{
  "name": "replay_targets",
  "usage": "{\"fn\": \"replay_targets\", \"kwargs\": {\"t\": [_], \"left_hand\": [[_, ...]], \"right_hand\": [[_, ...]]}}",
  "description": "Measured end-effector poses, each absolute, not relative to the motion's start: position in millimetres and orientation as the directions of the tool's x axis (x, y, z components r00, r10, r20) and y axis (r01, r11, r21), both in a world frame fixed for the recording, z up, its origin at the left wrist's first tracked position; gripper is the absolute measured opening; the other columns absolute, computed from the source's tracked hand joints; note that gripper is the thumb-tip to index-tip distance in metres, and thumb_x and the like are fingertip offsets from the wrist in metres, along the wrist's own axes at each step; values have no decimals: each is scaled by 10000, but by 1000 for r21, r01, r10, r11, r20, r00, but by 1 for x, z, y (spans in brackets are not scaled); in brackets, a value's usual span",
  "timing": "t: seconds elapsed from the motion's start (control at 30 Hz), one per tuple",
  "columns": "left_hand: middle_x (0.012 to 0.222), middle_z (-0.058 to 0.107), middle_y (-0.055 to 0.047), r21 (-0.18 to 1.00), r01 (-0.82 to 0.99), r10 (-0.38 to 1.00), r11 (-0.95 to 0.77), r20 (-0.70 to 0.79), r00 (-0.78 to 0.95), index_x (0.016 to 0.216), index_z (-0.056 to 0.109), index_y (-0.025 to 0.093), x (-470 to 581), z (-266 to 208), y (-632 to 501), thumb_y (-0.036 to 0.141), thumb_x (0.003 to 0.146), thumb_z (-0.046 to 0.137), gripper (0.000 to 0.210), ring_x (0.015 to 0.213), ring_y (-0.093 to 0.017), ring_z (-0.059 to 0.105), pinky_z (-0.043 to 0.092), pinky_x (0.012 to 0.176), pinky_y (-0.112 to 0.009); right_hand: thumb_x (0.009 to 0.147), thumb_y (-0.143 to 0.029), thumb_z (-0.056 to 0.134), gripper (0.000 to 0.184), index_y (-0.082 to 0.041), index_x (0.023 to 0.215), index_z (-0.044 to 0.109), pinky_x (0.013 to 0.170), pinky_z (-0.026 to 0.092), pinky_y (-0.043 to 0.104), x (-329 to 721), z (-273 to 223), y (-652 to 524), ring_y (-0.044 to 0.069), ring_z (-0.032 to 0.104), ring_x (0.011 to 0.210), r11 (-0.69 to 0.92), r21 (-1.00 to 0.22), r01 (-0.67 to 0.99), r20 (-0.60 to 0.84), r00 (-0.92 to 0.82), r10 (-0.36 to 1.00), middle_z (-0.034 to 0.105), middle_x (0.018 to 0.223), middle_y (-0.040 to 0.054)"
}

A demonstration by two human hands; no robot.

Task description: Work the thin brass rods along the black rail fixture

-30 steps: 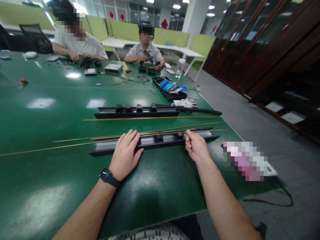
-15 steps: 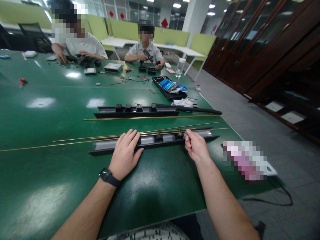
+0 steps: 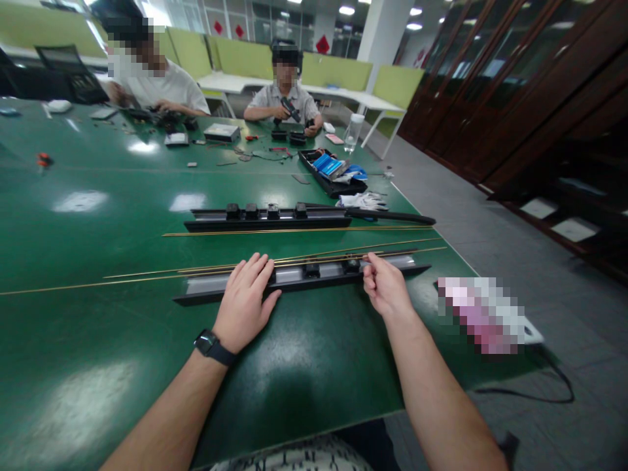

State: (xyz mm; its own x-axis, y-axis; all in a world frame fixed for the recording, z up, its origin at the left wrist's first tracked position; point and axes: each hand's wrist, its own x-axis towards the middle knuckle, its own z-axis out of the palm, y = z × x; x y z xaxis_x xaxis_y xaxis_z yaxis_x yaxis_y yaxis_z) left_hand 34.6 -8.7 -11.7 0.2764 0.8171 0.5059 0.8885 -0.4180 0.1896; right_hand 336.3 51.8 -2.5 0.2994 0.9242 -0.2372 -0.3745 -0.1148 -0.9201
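Rods (image 3: 318, 260): over rail (image 3: 333, 271) | our right grip (image 3: 387, 284) pinches one; left grip (image 3: 248, 294) unclenched, flat across rail | we judge rods light, springy, slick: pinch above rail

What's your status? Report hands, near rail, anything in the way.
Left hand flat over near rail. Right hand closed, pinching at golden rods. Rail on green table, black blocks inside. Left hand hides part of rail and rods.
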Motion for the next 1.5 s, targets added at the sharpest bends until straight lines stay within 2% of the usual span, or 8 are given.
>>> {"fn": "replay_targets", "kwargs": {"t": [0.13, 0.43, 0.6, 0.9, 1.1, 1.3, 1.5], "left_hand": [[1520, 502, -156, 198, 885, 817, -422, 507, 276, 1493, 438, 163, 34, -12, -8, 326, 958, 529, 567, 1461, -313, 405, 328, 1207, -546], [1524, 498, -154, 213, 882, 821, -420, 502, 270, 1493, 437, 160, 35, -11, -8, 317, 956, 533, 568, 1469, -308, 393, 322, 1212, -544], [1515, 505, -167, 196, 884, 816, -425, 507, 280, 1471, 457, 127, 35, -10, -9, 315, 956, 541, 555, 1467, -303, 395, 309, 1225, -521], [1528, 493, -155, 213, 881, 820, -423, 504, 272, 1500, 426, 167, 35, -11, -9, 315, 957, 534, 573, 1466, -311, 397, 323, 1213, -548], [1521, 499, -161, 204, 884, 819, -421, 504, 273, 1490, 437, 156, 35, -9, -9, 311, 960, 532, 560, 1467, -309, 396, 324, 1214, -544], [1519, 501, -162, 196, 887, 819, -419, 503, 276, 1473, 455, 138, 36, -8, -9, 320, 958, 539, 553, 1463, -305, 401, 323, 1218, -527], [1529, 492, -154, 205, 887, 824, -414, 498, 270, 1490, 438, 150, 35, -11, -9, 318, 957, 539, 569, 1470, -302, 392, 314, 1224, -530]], "right_hand": [[786, -347, 789, 250, -176, 846, 617, 237, 222, 136, 336, 0, 51, 47, 367, 301, -107, -915, -389, -235, 298, 925, 568, 525, -49], [755, -412, 846, 358, -195, 798, 564, 238, 233, 131, 336, -4, 51, 41, 368, 304, -96, -927, -363, -214, 302, 929, 557, 533, -59], [776, -397, 830, 324, -181, 800, 589, 236, 228, 131, 335, 0, 50, 38, 362, 306, -97, -925, -367, -217, 302, 928, 553, 526, -57], [778, -397, 819, 331, -193, 779, 558, 236, 232, 129, 336, -1, 50, 41, 378, 308, -84, -925, -369, -216, 332, 918, 567, 536, -56], [772, -390, 826, 317, -181, 806, 590, 234, 223, 133, 334, -3, 50, 40, 366, 306, -119, -926, -358, -218, 251, 943, 573, 545, -48], [812, -391, 793, 293, -188, 816, 581, 235, 230, 128, 335, 1, 50, 43, 377, 308, -86, -923, -375, -221, 336, 916, 564, 530, -56], [789, -409, 815, 319, -182, 828, 593, 230, 225, 130, 336, -1, 50, 39, 371, 304, -128, -920, -371, -232, 252, 940, 578, 543, -48]]}}
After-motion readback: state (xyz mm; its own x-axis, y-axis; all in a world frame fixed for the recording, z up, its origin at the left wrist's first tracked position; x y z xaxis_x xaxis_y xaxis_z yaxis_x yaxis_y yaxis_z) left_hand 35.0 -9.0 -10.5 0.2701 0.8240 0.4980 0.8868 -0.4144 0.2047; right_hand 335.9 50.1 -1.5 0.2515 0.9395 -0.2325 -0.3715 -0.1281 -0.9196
